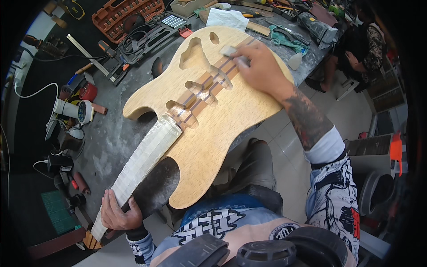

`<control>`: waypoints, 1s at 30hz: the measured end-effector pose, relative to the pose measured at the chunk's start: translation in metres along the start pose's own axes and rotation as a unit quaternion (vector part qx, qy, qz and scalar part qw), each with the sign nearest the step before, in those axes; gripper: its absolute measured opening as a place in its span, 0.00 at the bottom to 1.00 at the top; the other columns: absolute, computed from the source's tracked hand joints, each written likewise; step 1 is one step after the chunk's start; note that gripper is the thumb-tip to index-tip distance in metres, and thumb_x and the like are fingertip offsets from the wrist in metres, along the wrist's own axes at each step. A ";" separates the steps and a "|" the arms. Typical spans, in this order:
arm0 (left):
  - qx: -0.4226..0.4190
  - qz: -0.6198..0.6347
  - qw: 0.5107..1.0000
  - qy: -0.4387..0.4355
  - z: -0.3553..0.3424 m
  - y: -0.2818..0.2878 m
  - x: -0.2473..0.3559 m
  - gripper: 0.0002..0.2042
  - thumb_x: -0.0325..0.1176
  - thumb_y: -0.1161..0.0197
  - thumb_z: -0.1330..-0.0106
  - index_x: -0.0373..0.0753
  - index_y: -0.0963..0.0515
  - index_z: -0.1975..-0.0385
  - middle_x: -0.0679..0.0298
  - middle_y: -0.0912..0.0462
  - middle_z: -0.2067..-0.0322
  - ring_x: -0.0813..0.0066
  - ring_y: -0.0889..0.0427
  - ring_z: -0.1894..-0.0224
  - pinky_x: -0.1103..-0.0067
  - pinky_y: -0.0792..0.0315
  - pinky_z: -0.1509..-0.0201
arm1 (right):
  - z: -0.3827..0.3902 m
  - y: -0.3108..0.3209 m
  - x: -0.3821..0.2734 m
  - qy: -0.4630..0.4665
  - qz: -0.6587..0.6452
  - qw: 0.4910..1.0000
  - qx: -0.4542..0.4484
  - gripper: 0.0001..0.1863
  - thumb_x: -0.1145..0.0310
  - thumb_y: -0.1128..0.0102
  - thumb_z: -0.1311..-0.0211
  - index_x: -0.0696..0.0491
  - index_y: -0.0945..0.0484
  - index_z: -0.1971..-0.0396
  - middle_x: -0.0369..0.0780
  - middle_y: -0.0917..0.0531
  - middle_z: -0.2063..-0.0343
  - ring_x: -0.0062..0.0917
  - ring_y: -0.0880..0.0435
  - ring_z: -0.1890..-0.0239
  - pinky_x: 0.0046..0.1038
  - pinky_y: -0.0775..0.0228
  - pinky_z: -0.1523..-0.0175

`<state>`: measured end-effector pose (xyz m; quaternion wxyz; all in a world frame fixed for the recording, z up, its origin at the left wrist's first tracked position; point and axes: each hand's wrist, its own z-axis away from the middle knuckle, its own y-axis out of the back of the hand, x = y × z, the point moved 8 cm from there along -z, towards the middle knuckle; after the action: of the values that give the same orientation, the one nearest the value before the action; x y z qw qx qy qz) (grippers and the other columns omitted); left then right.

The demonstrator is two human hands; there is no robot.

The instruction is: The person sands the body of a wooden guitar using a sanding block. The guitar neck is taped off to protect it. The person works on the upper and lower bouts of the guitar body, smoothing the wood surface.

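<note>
An unfinished electric guitar point(218, 138) of pale wood lies face up across the workbench, its neck pointing to the near left. Darker stripes run down the middle of the body, and several routed cavities are cut into it. Whitish tape covers the front of the neck point(144, 155). My left hand point(121, 212) is wrapped around the neck close to the headstock. Near the far end of the body, my right hand point(260, 69) pinches a small whitish pad point(228, 50) against the wood. Whether the pad is folded sandpaper, I cannot tell.
The dusty grey workbench point(100, 142) carries an orange socket case point(122, 15), a clamp point(95, 60) and a red container point(88, 91) on the left. White paper point(227, 18) and a green cloth point(288, 41) lie beyond the guitar. Another person point(371, 51) sits at the far right.
</note>
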<state>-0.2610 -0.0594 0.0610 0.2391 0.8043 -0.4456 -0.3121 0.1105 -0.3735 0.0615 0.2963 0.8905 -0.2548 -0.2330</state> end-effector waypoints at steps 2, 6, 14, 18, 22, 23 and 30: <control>-0.001 0.006 1.000 0.000 0.001 -0.001 -0.001 0.29 0.60 0.46 0.30 0.38 0.19 0.47 0.60 0.15 0.52 0.60 0.18 0.49 0.68 0.35 0.42 | -0.010 0.007 0.038 -0.186 -0.019 0.980 -0.065 0.09 0.65 0.37 0.40 0.51 0.13 0.63 0.46 0.14 0.69 0.39 0.20 0.62 0.37 0.26 0.54; 0.007 0.013 1.000 0.002 -0.002 -0.003 0.002 0.29 0.60 0.46 0.30 0.38 0.19 0.48 0.60 0.15 0.52 0.60 0.18 0.49 0.68 0.35 0.42 | 0.002 0.013 0.048 -0.198 0.016 0.978 -0.061 0.09 0.65 0.38 0.39 0.49 0.14 0.63 0.47 0.14 0.66 0.41 0.22 0.53 0.39 0.28 0.46; -0.004 0.011 1.000 0.001 -0.003 -0.002 0.002 0.29 0.60 0.46 0.30 0.38 0.19 0.48 0.60 0.15 0.51 0.59 0.18 0.49 0.68 0.35 0.41 | 0.008 0.025 0.035 -0.160 0.043 0.985 -0.039 0.10 0.68 0.40 0.40 0.49 0.14 0.61 0.45 0.15 0.68 0.43 0.22 0.58 0.42 0.28 0.50; -0.006 0.003 1.000 0.001 -0.002 0.001 0.002 0.29 0.60 0.46 0.30 0.38 0.19 0.47 0.60 0.15 0.51 0.59 0.18 0.49 0.68 0.35 0.41 | 0.014 0.019 0.004 -0.131 0.016 0.988 -0.074 0.12 0.69 0.40 0.42 0.49 0.14 0.59 0.45 0.15 0.69 0.43 0.21 0.59 0.42 0.28 0.50; -0.009 0.007 1.000 -0.002 -0.001 -0.003 0.003 0.29 0.59 0.46 0.30 0.38 0.19 0.47 0.60 0.15 0.51 0.60 0.18 0.48 0.68 0.35 0.41 | 0.013 0.029 0.039 -0.188 0.077 0.979 -0.035 0.10 0.69 0.39 0.42 0.49 0.14 0.60 0.47 0.15 0.67 0.45 0.20 0.59 0.43 0.28 0.49; -0.005 0.005 1.000 -0.001 -0.001 -0.002 0.002 0.29 0.59 0.46 0.30 0.38 0.19 0.47 0.60 0.15 0.51 0.60 0.18 0.48 0.68 0.35 0.41 | 0.012 0.026 0.035 -0.164 0.089 0.982 -0.026 0.10 0.69 0.39 0.41 0.48 0.14 0.61 0.48 0.15 0.67 0.45 0.20 0.59 0.43 0.28 0.49; -0.003 0.024 1.000 -0.001 -0.001 -0.007 0.003 0.29 0.60 0.47 0.30 0.38 0.19 0.47 0.60 0.15 0.51 0.59 0.18 0.48 0.68 0.34 0.41 | -0.011 0.004 0.065 -0.175 0.083 0.980 -0.034 0.10 0.64 0.39 0.39 0.48 0.13 0.60 0.49 0.16 0.68 0.45 0.20 0.57 0.42 0.28 0.48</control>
<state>-0.2555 -0.0590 0.0560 0.2485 0.7925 -0.4637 -0.3083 0.1650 -0.4103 0.0546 0.2959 0.8010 -0.3675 -0.3684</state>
